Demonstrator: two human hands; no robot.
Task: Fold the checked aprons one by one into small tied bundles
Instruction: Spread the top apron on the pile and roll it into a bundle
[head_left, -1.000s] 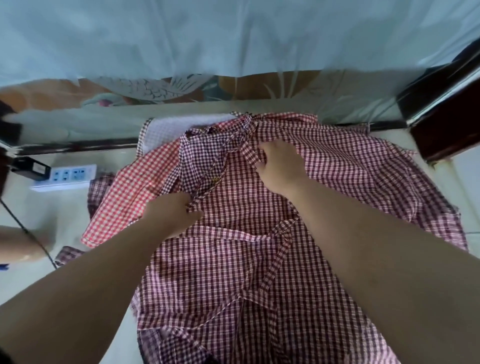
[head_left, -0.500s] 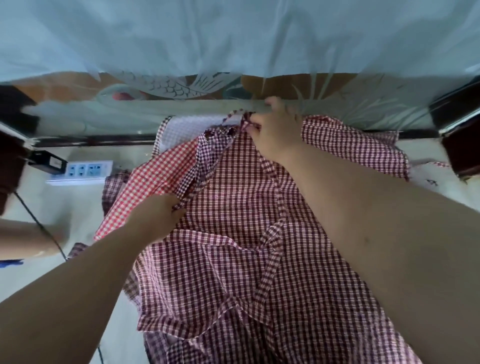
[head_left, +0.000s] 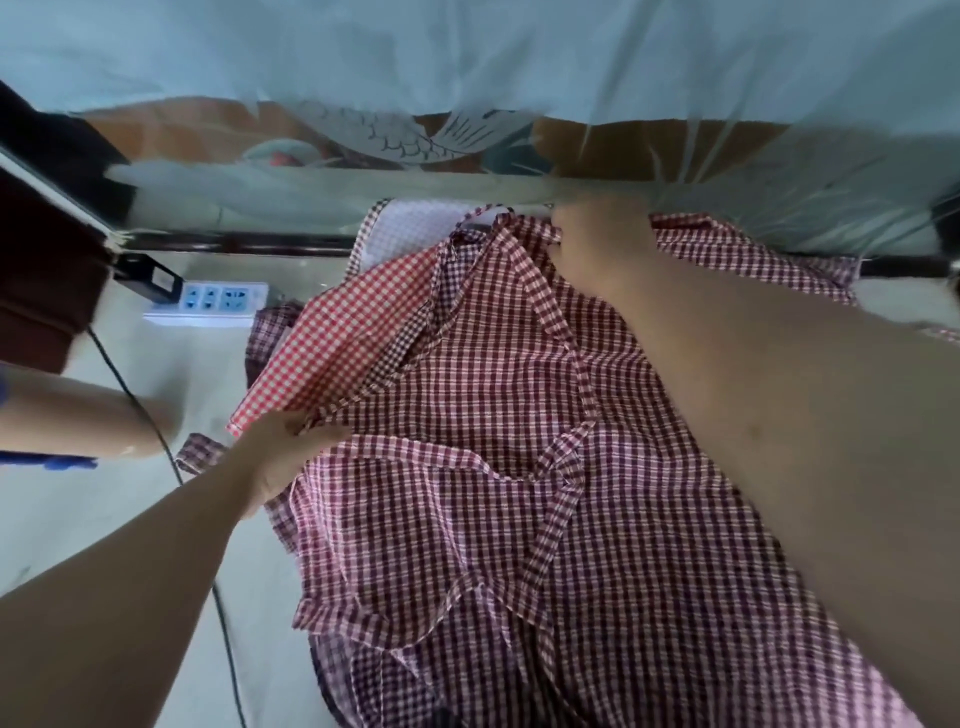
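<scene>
Head view: a dark-red checked apron (head_left: 519, 415) lies spread and rumpled on the pale floor (head_left: 104, 519), running from the near edge of the picture to the glass panel (head_left: 395, 140) etched with a fish at the far side. The left hand (head_left: 283, 457) pinches the apron's left edge, fingers curled into the cloth. The right hand (head_left: 597, 234) is stretched to the far end and holds the apron's top by the neck strap (head_left: 483, 213); its fingertips are blurred. A brighter red checked apron (head_left: 353, 332) lies partly under the dark one on the left, and a paler checked cloth (head_left: 410, 228) lies beyond it. A white power strip (head_left: 218, 301) sits near the far left, with a black cable (head_left: 156, 436) crossing the floor.
</scene>
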